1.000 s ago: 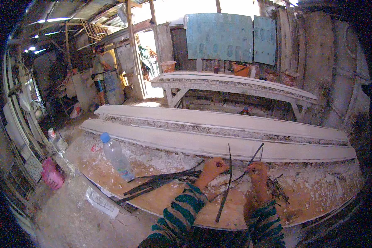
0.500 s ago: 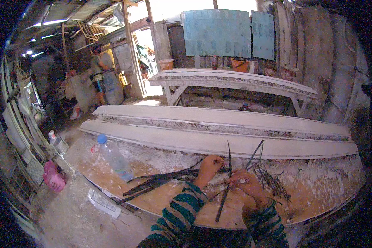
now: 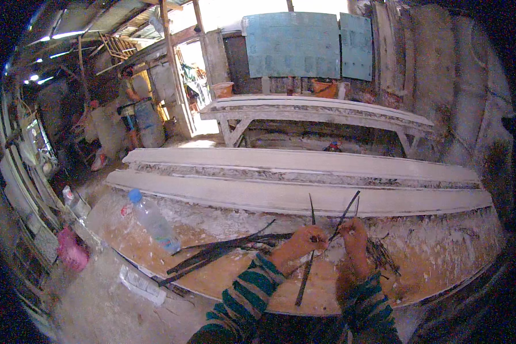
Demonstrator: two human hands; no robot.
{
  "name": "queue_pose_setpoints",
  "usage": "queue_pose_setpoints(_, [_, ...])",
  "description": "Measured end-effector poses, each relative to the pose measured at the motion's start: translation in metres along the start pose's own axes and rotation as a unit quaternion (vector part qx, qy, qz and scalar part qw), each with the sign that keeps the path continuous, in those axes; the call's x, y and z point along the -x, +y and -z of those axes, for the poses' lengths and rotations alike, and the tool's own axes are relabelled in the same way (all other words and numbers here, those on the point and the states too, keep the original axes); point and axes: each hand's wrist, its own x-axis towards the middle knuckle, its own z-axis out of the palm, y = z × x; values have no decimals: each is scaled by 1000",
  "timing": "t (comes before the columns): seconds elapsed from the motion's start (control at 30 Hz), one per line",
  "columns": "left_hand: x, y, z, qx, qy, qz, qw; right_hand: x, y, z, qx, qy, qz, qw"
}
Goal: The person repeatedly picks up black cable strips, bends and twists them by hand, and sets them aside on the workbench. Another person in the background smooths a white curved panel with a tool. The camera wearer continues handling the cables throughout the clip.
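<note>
Close work now: the right hand (image 3: 356, 238) appears to pinch a dark strip (image 3: 350, 205) slanting toward one o'clock, and the left hand (image 3: 304, 241) clenches just beside, on what I can't tell, with a long strip (image 3: 305, 282) crossing there. The bundle (image 3: 206, 255) lies at nine o'clock. Fingering the strip looks like the step; next calls for steady pinches.

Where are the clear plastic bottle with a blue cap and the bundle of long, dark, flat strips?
Clear plastic bottle (image 3: 153, 224): head view, middle of its body.
Dark strips (image 3: 215, 251): head view, middle of the bundle.
</note>
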Motion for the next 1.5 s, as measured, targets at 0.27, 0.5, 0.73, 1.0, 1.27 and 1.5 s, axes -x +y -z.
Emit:
queue_pose_setpoints(0.27, [-5, -26, -38, 63, -45, -72, 994, -9, 5, 0, 87, -18, 135, 987])
queue_pose_setpoints(0.5, [0, -21, -52, 192, -106, 53, 974, -8, 6, 3, -17, -6, -10, 1000])
queue_pose_setpoints(0.73, [-6, -33, -28, 169, -75, 111, 976, -9, 4, 0, 47, 27, 64, 996])
queue_pose_setpoints(1.0, [1, -36, 27, 167, 195, 142, 956, 0, 3, -4, -176, -66, -93, 978])
queue_pose_setpoints(1.27, [4, -30, 47, 140, 251, 200, 937, 6, -21, -10, -39, -136, -109, 984])
queue_pose_setpoints(1.5, [3, -42, 42, 198, 309, 183, 912, 14, -48, -9, 113, -181, 107, 971])
